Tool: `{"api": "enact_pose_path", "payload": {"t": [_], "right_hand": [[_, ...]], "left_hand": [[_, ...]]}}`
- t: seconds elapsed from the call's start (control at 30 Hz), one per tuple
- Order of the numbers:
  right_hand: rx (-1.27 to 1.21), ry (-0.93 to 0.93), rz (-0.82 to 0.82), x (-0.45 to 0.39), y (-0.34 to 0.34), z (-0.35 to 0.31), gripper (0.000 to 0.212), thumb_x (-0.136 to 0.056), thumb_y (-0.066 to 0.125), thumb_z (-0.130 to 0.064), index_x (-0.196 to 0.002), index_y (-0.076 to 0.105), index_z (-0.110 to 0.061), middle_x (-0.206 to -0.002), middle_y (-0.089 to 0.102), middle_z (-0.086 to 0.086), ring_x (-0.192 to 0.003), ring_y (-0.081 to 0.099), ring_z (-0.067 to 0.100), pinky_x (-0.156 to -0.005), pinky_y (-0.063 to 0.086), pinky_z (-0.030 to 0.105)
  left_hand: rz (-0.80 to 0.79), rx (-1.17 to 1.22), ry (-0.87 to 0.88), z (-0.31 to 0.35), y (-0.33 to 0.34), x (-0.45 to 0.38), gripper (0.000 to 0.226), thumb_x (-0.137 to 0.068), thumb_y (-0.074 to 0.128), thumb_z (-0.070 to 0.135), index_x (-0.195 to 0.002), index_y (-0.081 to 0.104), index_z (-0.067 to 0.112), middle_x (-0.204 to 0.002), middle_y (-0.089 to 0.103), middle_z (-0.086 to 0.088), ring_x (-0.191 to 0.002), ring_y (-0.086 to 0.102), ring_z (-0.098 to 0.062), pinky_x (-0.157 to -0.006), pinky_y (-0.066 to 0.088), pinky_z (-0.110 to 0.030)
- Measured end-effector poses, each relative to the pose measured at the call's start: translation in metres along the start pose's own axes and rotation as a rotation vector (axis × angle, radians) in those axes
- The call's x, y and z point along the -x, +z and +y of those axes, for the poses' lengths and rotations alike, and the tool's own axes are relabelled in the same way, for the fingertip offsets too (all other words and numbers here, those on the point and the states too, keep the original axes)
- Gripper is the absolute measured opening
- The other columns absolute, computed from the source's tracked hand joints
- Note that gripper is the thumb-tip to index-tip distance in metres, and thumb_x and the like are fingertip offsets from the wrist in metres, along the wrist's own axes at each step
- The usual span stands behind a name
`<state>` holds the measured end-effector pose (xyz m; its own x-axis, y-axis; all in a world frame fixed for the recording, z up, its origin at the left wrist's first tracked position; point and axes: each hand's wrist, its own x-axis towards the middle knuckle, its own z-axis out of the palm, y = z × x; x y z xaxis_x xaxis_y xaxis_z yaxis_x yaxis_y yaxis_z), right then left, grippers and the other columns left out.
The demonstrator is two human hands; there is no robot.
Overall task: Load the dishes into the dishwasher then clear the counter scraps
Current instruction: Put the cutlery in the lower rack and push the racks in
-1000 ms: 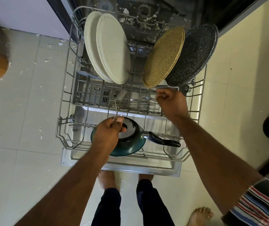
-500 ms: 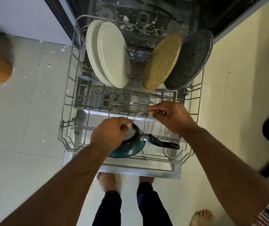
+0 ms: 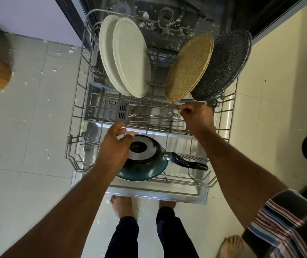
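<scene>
Steel fork (image 3: pixel 154 106) pinched in the right hand (image 3: pixel 195 116) hovers over the cutlery basket (image 3: pixel 100 108) while the left hand (image 3: pixel 114 146), fingers spread, holds nothing; loading continues, and next it needs laying down beside the other cutlery.

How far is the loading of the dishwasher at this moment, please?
Mostly loaded, it seems. Done: two white plates, a tan plate and a dark speckled plate stand in the rack; the teal pan lies upside down; forks lie in the cutlery basket. In hand: the right hand pinches one fork over that basket; the left hand holds nothing. Left: counter scraps, out of view.
</scene>
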<state>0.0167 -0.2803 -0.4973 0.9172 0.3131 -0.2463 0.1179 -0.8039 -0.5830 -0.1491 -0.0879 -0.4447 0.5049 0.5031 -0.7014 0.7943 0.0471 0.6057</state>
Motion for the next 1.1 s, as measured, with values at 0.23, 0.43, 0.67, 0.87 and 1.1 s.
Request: {"api": "enact_pose_path", "payload": {"t": [0.23, 0.43, 0.67, 0.87, 1.1], "right_hand": [[0.04, -0.008, -0.032, -0.009, 0.012, -0.001, 0.013, -0.092, 0.07, -0.012, -0.101, 0.079, -0.01, -0.098, 0.078, 0.005, -0.081, 0.065, 0.008, -0.078, 0.045, 0.016], [0.119, 0.023, -0.082, -0.012, 0.012, 0.002, 0.018, -0.095, 0.063, -0.009, -0.1, 0.079, -0.011, -0.1, 0.078, 0.003, -0.08, 0.066, 0.008, -0.075, 0.045, 0.017], [0.18, 0.084, -0.193, -0.012, 0.01, 0.0, 0.028, -0.097, 0.055, -0.008, -0.114, 0.076, -0.013, -0.119, 0.073, 0.003, -0.101, 0.07, 0.021, -0.089, 0.052, 0.024], [0.209, 0.136, -0.246, -0.013, 0.008, -0.005, 0.032, -0.1, 0.05, -0.011, -0.122, 0.072, -0.015, -0.127, 0.07, 0.005, -0.107, 0.068, 0.024, -0.097, 0.054, 0.035], [0.269, 0.114, -0.181, -0.004, 0.008, -0.008, 0.034, -0.101, 0.049, -0.015, -0.13, 0.066, -0.018, -0.114, 0.072, 0.015, -0.093, 0.069, 0.028, -0.077, 0.047, 0.025]], "left_hand": [[-0.006, 0.013, 0.011, -0.007, 0.002, 0.003, 0.041, -0.099, 0.06, 0.032, -0.138, 0.053, 0.025, -0.127, 0.062, 0.003, -0.114, 0.061, -0.022, -0.102, 0.05, -0.048], [-0.018, 0.012, 0.02, -0.009, 0.002, 0.0, 0.036, -0.1, 0.057, 0.029, -0.135, 0.054, 0.027, -0.129, 0.062, 0.001, -0.11, 0.064, -0.026, -0.093, 0.05, -0.035], [-0.026, -0.019, 0.027, -0.01, 0.001, -0.001, 0.034, -0.101, 0.055, 0.031, -0.135, 0.054, 0.028, -0.129, 0.062, 0.001, -0.11, 0.064, -0.026, -0.098, 0.051, -0.041], [-0.018, -0.027, 0.05, -0.01, 0.0, 0.0, 0.035, -0.101, 0.055, 0.033, -0.135, 0.055, 0.026, -0.132, 0.061, -0.001, -0.115, 0.061, -0.023, -0.102, 0.051, -0.043], [0.014, 0.002, 0.064, -0.01, 0.0, 0.003, 0.033, -0.101, 0.055, 0.026, -0.134, 0.057, 0.021, -0.113, 0.06, 0.009, -0.106, 0.057, -0.011, -0.087, 0.043, -0.018]]}}
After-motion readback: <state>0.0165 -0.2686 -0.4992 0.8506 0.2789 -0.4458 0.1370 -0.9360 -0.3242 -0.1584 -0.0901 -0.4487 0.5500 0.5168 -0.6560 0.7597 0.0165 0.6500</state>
